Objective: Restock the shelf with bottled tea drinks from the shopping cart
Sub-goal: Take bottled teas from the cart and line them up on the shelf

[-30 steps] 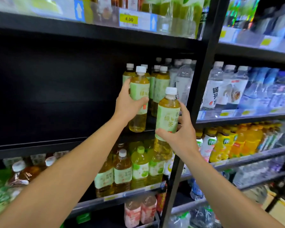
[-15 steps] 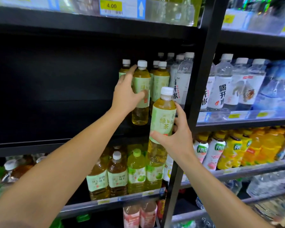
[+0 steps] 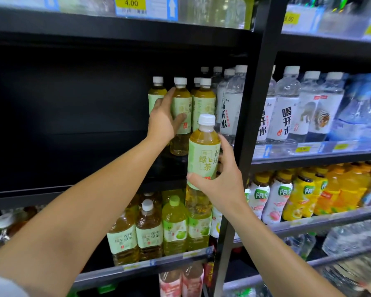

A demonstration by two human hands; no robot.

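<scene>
The middle shelf [image 3: 51, 196] lies open across its whole left side, dark and bare back to the rear wall. On the right, tea bottles [image 3: 204, 103] and water bottles [image 3: 229, 103] crowd against the black upright post [image 3: 247, 125].

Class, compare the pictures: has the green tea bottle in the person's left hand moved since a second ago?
Yes. The green tea bottle in the left hand has gone deeper onto the shelf, closing up beside the standing tea bottles, which stayed put.

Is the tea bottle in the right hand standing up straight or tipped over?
Nearly upright. The tea bottle has its white cap on top and leans only slightly; the right hand grips its lower half in front of the shelf.
</scene>
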